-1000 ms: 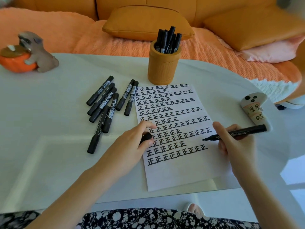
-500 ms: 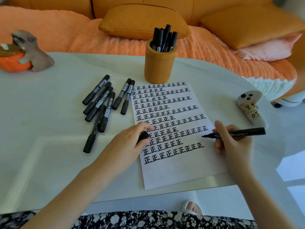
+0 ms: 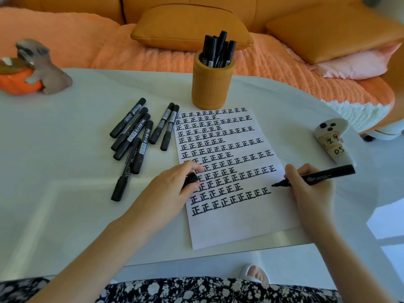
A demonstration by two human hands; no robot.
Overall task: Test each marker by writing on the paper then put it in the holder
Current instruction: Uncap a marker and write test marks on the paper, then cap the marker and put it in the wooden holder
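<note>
While uncapped, marker (image 3: 328, 173) in right grip (image 3: 311, 193).

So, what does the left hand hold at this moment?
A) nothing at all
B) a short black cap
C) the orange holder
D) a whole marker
B: the left hand pinches a short black cap at the edge of the paper, while the right hand holds the uncapped marker.

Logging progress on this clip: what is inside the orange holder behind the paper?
Several black markers stand in the holder, upper ends poking above its rim. Its wall hides their lower parts; they overlap, so no exact count.
</note>
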